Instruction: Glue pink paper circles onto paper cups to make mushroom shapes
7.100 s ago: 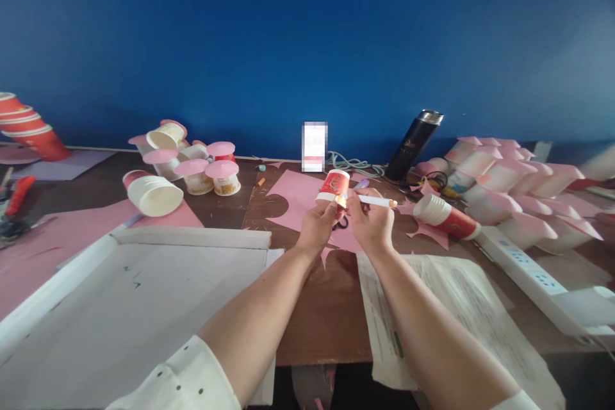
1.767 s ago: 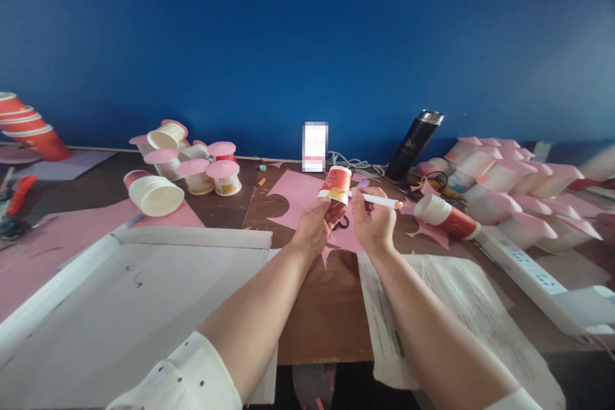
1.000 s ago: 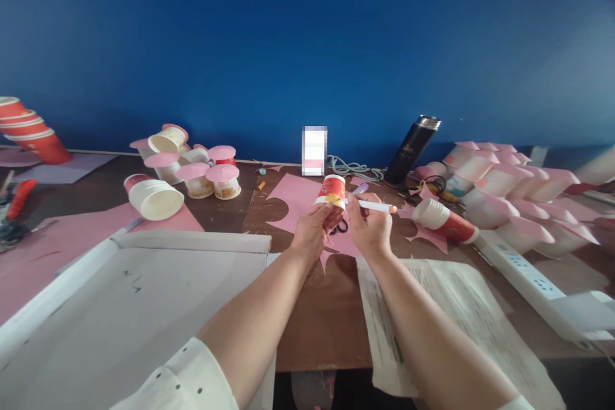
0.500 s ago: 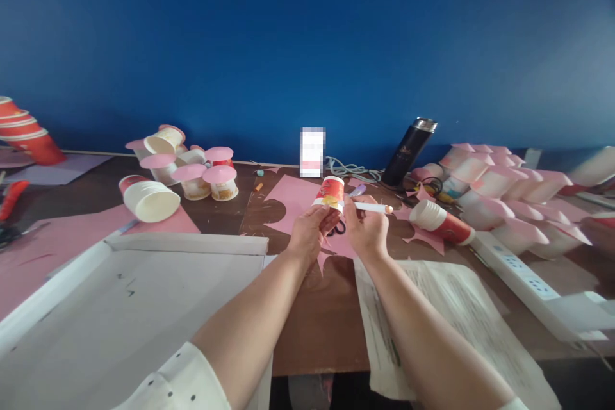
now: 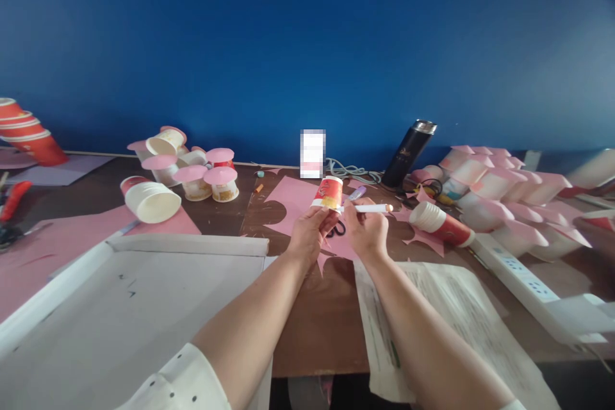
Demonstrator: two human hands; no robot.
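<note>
A red and white paper cup (image 5: pixel 330 189) is held upside down, slightly tilted, by my left hand (image 5: pixel 311 230), whose fingers close around its rim from below. My right hand (image 5: pixel 366 225) is closed on a white marker pen (image 5: pixel 372 208) that lies across it, tip end toward the cup's rim. Whether the tip touches the cup I cannot tell. Below the hands lies cut pink paper (image 5: pixel 288 198) with curved cut-outs. Black scissor handles (image 5: pixel 337 229) show on it, partly hidden behind my hands.
At left, several cups topped with pink discs (image 5: pixel 220 176) stand behind a white box lid (image 5: pixel 187 245). Rightward are a black flask (image 5: pixel 408 155), stacked cups (image 5: pixel 442 224), a power strip (image 5: pixel 521 272) and many pink-topped cups (image 5: pixel 504 179). A cloth (image 5: pixel 461 314) lies under my right arm.
The cup tilts a little differently in my left hand, and the pen has shifted slightly against it. Both hands keep their grips; the rest stays in place.
</note>
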